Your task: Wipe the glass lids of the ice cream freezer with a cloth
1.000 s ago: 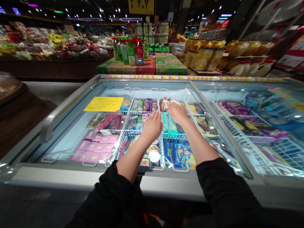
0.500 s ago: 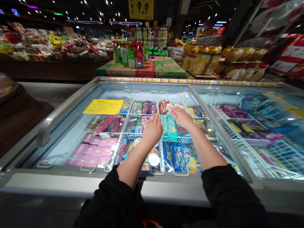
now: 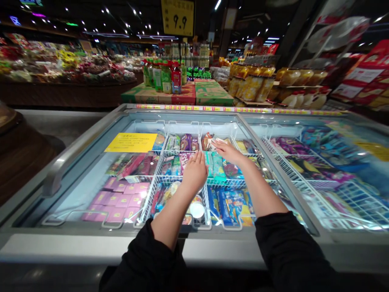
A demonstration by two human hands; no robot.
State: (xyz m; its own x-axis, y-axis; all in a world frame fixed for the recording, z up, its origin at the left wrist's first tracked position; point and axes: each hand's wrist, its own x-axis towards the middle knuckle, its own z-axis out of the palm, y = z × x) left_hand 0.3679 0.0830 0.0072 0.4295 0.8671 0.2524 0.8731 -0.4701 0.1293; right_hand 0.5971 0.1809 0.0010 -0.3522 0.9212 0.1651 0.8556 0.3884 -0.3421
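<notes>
- So the person had both bare hands out over the left part of a chest freezer [image 3: 94, 246], black sleeves [image 3: 152, 251] pushed up the forearms.
- Left hand [image 3: 196, 171]: open, fingers straight and close together, nothing visibly gripped. In the view it sat just left of the teal packets [image 3: 218, 167], around the middle row.
- Right hand [image 3: 226, 151]: open too, a bit farther in, fingers pointing far and left beside the brown-and-white packet [image 3: 207, 140]. No telling whether either hand touched the packets, a glass cover, or just air.
- The packets lay in white wire baskets [image 3: 170, 177]: purple packets [image 3: 186, 142] on the far side, blue packets [image 3: 229, 207] on the near side, with a white-lidded tub [image 3: 197, 209] just left of the blue ones.
- Farther left were pink boxes [image 3: 117, 200], with a yellow sign [image 3: 132, 142] beyond them.
- Technique-wise, if glass was under those palms, flat hands and light, even pressure seemed the smart approach. If it was open there, wrists well above the wire and a gentle fingertip touch looked best, minding the crinkly wrappers.
</notes>
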